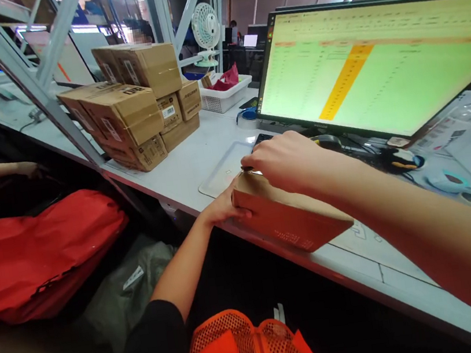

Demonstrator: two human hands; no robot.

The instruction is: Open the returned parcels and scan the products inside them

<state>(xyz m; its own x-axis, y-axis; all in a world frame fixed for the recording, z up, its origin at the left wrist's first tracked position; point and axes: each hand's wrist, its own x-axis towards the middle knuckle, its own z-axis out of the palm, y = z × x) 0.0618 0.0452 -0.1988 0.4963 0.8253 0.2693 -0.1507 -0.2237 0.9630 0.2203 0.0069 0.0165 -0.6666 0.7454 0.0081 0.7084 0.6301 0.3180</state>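
Steadying a cardboard box [289, 215] at the tabletop [199, 164] edge, the left hand [222, 207] closes its grip on the near end while the right hand [290, 160] pinches the top corner, beside the monitor [377, 63].

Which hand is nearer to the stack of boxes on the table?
Left. The left hand holds the near box on the side facing the stack of boxes; the right hand rests on its top, farther away.
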